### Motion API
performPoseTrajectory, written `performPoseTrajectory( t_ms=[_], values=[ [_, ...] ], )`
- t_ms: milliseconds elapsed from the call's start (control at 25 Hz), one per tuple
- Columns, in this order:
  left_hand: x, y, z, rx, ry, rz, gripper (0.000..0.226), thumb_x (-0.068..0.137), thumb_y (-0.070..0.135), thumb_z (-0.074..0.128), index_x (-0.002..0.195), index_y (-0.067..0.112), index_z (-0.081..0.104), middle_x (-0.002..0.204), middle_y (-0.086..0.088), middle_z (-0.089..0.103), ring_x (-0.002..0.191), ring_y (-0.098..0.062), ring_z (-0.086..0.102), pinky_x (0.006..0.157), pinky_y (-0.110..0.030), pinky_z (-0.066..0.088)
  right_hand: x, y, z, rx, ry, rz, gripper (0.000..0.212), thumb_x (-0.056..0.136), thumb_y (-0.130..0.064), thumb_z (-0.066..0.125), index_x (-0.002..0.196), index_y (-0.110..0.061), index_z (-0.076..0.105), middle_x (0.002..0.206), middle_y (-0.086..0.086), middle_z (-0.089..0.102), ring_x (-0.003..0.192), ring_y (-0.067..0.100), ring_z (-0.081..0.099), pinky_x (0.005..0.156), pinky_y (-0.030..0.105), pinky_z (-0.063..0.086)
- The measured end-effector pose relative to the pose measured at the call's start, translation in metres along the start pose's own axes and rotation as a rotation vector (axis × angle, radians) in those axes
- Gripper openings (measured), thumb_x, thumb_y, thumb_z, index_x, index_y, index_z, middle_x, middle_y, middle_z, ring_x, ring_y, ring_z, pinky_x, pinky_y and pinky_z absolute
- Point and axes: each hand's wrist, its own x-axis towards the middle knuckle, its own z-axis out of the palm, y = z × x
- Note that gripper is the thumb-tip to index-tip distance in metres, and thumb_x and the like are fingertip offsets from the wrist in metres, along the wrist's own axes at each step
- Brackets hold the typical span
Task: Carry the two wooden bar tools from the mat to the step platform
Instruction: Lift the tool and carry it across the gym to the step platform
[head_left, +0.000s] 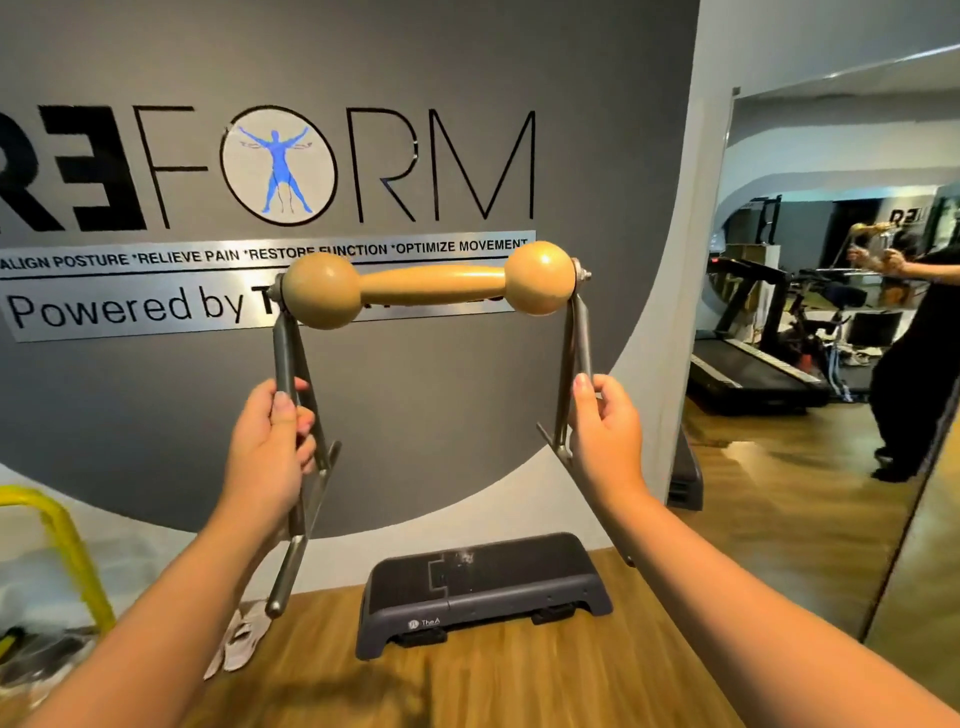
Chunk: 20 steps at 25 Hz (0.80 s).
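While both arms reach forward at chest height, the left hand (270, 441) and the right hand (605, 434) hold up a wooden bar tool (431, 284) in front of a grey wall (415, 405). Its bar is a turned piece of pale honey-coloured wood, lying level: a slim, slightly swollen middle shaft runs between two glossy balls, one at each end. Outside each ball a washer and nut fasten the wood to a dull grey metal frame. The left metal leg (291, 415) drops from the left ball and splays into paired rods, one of which ends in a rounded tip low down near the floor. The right metal leg (574, 374) hangs from the right ball and ends in a short angled foot just beside the right wrist.

Left fingers are curled round the left leg with the thumb laid along the rod. Right fingers wrap the right leg, thumb upward against the metal.

Below and beyond the raised tool, a dark grey step platform (483, 592) sits on the wooden floor (519, 686) against the wall, well apart from the tool. White gloves (241, 642) lie on the floor left of it, and a yellow frame (62, 540) stands at the far left. A mirror (831, 312) on the right reflects treadmills and a person in dark clothes.
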Motion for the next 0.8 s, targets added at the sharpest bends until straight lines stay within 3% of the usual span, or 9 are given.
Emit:
performPoseTrajectory(
  t_ms=[200, 360, 560, 680, 800],
  values=[
    [0.096, -0.072, 0.039, -0.019, 0.041, -0.070, 0.026, 0.111, 0.037, 0.037, 0.110, 0.040, 0.063, 0.073, 0.013, 0.056, 0.061, -0.003, 0.051, 0.065, -0.027, 0.046, 0.086, 0.081, 0.062, -0.028, -0.012, -0.014, 0.028, 0.107, -0.037, 0.049, 0.094, -0.016, 0.061, 0.078, 0.004, 0.059, 0.069, 0.012, 0.054, 0.060, 0.029, 0.049],
    [0.176, -0.148, 0.062, -0.023, 0.027, -0.117, 0.027, 0.112, 0.032, 0.035, 0.114, 0.034, 0.061, 0.073, 0.012, 0.053, 0.064, -0.002, 0.049, 0.066, -0.024, 0.045, 0.138, 0.154, 0.125, -0.065, -0.024, 0.006, 0.031, 0.107, -0.037, 0.048, 0.093, -0.012, 0.059, 0.079, 0.012, 0.057, 0.068, 0.013, 0.051, 0.059, 0.031, 0.047],
    [0.261, -0.240, 0.083, -0.001, 0.020, -0.124, 0.027, 0.112, 0.030, 0.033, 0.114, 0.031, 0.060, 0.076, 0.010, 0.051, 0.065, -0.001, 0.047, 0.063, -0.020, 0.045, 0.190, 0.237, 0.195, -0.067, -0.068, 0.061, 0.023, 0.106, -0.043, 0.044, 0.091, -0.027, 0.054, 0.074, -0.005, 0.050, 0.064, 0.006, 0.045, 0.054, 0.020, 0.042],
    [0.298, -0.296, 0.097, 0.051, 0.011, -0.126, 0.027, 0.113, 0.033, 0.031, 0.114, 0.032, 0.058, 0.078, 0.010, 0.050, 0.066, -0.002, 0.046, 0.062, -0.018, 0.045, 0.221, 0.283, 0.231, -0.037, -0.136, 0.152, 0.021, 0.104, -0.045, 0.040, 0.098, -0.032, 0.055, 0.073, -0.009, 0.047, 0.065, 0.008, 0.043, 0.056, 0.022, 0.040],
    [0.327, -0.355, 0.114, 0.077, -0.008, -0.120, 0.027, 0.113, 0.033, 0.030, 0.113, 0.031, 0.058, 0.074, 0.015, 0.049, 0.066, -0.001, 0.044, 0.062, -0.019, 0.044, 0.248, 0.338, 0.259, -0.005, -0.115, 0.206, 0.022, 0.107, -0.041, 0.036, 0.100, -0.028, 0.052, 0.082, 0.000, 0.046, 0.071, 0.011, 0.042, 0.066, 0.032, 0.039]
  ],
)
